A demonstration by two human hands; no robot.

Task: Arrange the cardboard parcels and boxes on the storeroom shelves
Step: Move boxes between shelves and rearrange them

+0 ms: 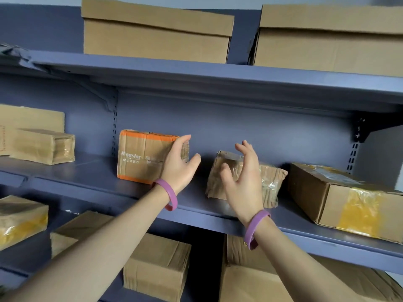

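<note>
On the middle blue shelf point(91, 177) stands an orange-taped cardboard parcel point(139, 156). My left hand point(178, 164) lies against its right end, fingers straight along the top corner, thumb spread away. To the right, a crumpled parcel wrapped in clear tape point(270, 182) lies on the same shelf. My right hand point(242, 182) hovers in front of it with fingers spread and slightly bent, holding nothing. Both wrists wear purple bands.
A flat box with yellow tape point(344, 199) lies at the shelf's right end, and taped parcels point(43, 146) at the left. Two large lidded boxes point(157, 33) stand on the top shelf. Several cardboard boxes point(157, 271) fill the lower shelf.
</note>
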